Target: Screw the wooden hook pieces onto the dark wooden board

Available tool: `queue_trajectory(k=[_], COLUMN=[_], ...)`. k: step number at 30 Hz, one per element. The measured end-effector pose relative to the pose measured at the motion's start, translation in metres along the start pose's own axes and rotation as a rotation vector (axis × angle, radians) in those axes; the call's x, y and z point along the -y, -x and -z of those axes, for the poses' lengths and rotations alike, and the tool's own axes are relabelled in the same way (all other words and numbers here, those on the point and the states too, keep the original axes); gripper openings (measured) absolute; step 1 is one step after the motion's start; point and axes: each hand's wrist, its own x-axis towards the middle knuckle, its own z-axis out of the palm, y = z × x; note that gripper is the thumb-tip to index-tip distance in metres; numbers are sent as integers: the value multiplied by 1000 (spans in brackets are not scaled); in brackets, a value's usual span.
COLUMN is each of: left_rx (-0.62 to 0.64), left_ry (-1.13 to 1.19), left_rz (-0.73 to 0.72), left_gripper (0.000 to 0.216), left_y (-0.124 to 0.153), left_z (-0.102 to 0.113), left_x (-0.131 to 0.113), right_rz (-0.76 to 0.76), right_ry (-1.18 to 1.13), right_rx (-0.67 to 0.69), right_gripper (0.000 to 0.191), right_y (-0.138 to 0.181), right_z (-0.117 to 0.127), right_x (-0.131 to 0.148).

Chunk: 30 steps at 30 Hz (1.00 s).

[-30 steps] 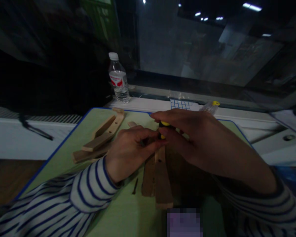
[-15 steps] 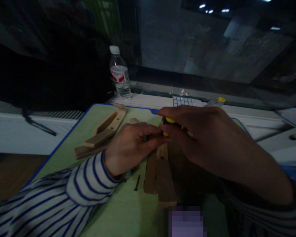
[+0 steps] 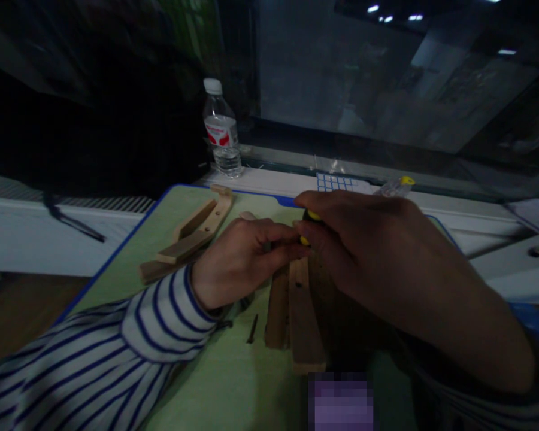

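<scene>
On the desk, the pale wooden strip runs out below our hands, beside a browner piece; we judge it light and stiff, best steadied by its long edges. Our right hand has its grip pinching the yellow-and-black handle, probably firm, best taken round its thick part. Our left hand closes just beside it; we cannot tell on what. The loose screw, likely hard, suits fingertips.
</scene>
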Motion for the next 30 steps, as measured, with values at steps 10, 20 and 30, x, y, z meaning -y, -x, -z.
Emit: queue_trajectory(k=[10,20,30], left_rx=[59,44,82], left_ry=[117,111,59], left_rz=[27,-72,-99], left_gripper=[23,21,23], left_y=[1,0,-1], left_z=[-3,-3,-2], left_x=[4,3,5], right_rz=[-12,-8,-26], right_ry=[54,105,142], right_rx=[13,-30,9], right_gripper=[24,30,28], right_y=[0,2,1], right_z=[0,-5,0], right_x=[3,1,5])
